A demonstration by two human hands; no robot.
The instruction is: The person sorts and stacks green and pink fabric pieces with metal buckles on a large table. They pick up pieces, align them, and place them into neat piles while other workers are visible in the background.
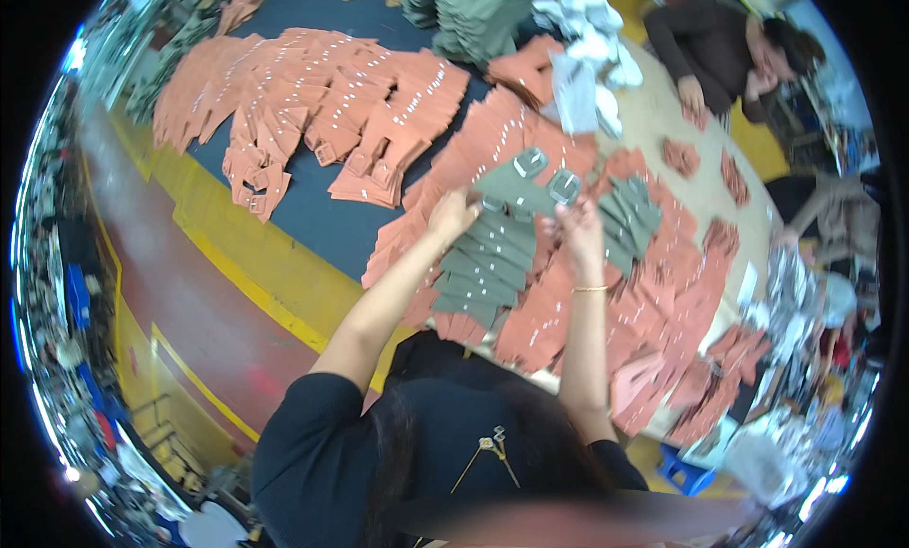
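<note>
A dark green cut fabric piece [511, 186] with grey-white squarish patches at its far end is spread between my two hands. My left hand [454, 216] is closed at its left edge, fingers pinched together. At the right edge, by one of the patches, my right hand [579, 230] has its fingers bent in a pinch on the piece. Just below lies a fanned stack of green pieces [483, 269] with small white labels. A second green stack [629, 217] rests to the right of my right hand. Overlapping orange fabric pieces [540, 335] lie underneath and around.
Many orange pieces [331, 94] cover the dark blue table part [312, 231] at left. Green piles [483, 18] and white plastic bags [582, 75] stand at the far side. Another person [705, 51] is at the right edge of the table. A blue stool [684, 472] is low right.
</note>
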